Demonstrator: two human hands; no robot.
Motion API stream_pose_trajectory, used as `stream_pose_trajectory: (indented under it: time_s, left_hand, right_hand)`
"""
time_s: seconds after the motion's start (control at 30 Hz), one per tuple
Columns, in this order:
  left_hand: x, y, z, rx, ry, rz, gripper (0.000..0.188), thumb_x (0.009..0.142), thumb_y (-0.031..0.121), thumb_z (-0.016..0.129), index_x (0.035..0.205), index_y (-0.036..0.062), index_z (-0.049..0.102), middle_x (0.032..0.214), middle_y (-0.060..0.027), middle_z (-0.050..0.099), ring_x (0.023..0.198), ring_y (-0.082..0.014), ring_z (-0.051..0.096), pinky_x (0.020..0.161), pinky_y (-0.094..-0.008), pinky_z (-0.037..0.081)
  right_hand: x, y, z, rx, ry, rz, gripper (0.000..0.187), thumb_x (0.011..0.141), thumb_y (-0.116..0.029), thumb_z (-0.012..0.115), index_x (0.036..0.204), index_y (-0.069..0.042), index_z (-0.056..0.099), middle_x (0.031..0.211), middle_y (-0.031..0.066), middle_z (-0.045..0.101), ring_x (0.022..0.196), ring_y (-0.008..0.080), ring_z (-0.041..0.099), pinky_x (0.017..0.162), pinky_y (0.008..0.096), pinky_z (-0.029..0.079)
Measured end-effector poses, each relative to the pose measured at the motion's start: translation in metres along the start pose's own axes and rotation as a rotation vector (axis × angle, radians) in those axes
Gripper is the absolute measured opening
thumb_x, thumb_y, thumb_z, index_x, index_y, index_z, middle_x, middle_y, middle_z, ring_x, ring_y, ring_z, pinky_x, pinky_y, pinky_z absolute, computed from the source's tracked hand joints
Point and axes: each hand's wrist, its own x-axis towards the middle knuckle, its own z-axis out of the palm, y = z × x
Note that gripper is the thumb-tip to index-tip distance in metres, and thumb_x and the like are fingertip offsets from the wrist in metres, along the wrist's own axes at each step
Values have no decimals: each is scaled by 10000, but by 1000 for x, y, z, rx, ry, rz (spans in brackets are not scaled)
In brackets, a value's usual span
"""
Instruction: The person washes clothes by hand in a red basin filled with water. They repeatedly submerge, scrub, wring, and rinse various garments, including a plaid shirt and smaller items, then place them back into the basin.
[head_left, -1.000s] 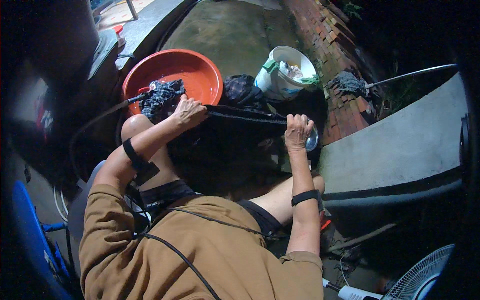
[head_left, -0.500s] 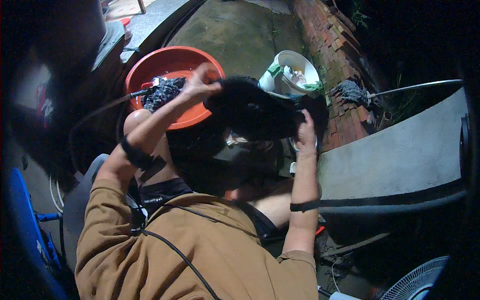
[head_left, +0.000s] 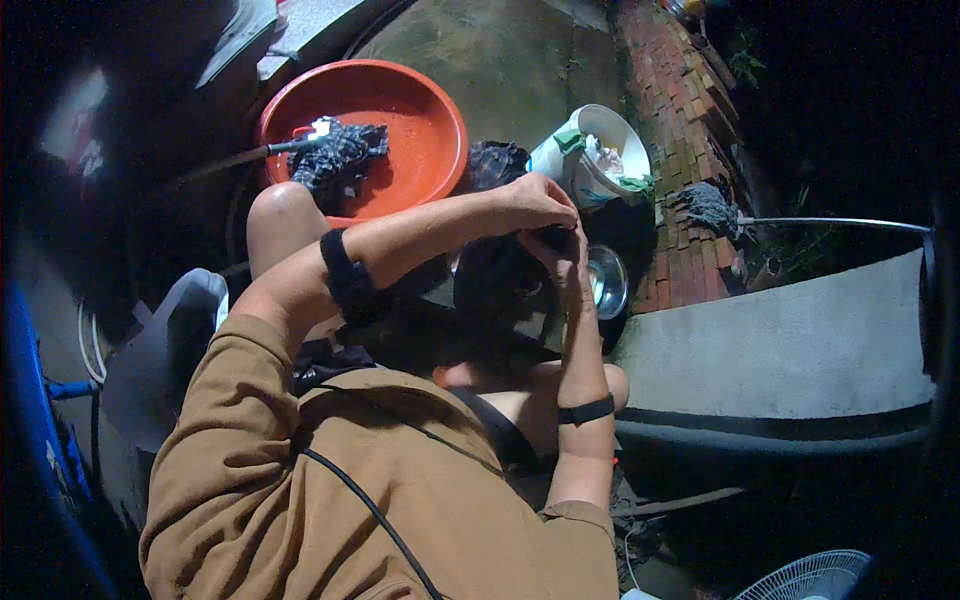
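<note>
Both my hands meet in front of me, at a dark cloth (head_left: 497, 278) that hangs below them, nearly black against the shadow. My left hand (head_left: 541, 200) is closed, its bent fingers pinching at the cloth's upper edge. Right beneath it, my right hand (head_left: 566, 262) points upward, its fingers closed on the same cloth and partly hidden by the left hand. Just beyond my left wrist lies a dark patterned bundle of cloth (head_left: 497, 163). To the left, an orange-red basin (head_left: 425, 125) holds a grey mop head (head_left: 340, 158).
A white bucket (head_left: 548, 155) with green and pale rags stands past my hands. Near my right wrist sits a metal bowl (head_left: 613, 283). A second mop (head_left: 708, 208) lies on the brick edging (head_left: 690, 150). A pale curved slab (head_left: 780, 340) is at right, a fan (head_left: 805, 578) lower right.
My left hand has swung right to meet my right hand, which has shifted slightly left. The dark cloth, stretched between them before, now hangs below. The view has shifted somewhat.
</note>
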Motion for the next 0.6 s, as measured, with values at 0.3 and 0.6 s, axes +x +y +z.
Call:
stream_pose_trajectory:
  time_s: [0.3, 0.6]
  left_hand:
    - [-25, -52, -102, -65, 446, -412, 435, 823, 415, 655, 1143, 121, 650, 1251, -68, 578, 1166, -220, 508, 973, -494, 397]
    - [-9, -113, -44, -894, 117, -808, 1124, 754, 803, 469, 1451, -34, 194, 1353, -246, 380, 1249, -405, 400, 1049, -598, 265]
  right_hand:
    - [18, -59, -29, 230, 569, -63, 331, 721, -164, 828, 972, -110, 619, 910, -6, 580, 819, 134, 541, 753, 289, 479]
    - [25, -277, -112, -36, 656, -606, 702, 839, -493, 670, 1366, -70, 481, 1383, 135, 481, 1261, 275, 463, 1065, 429, 363]
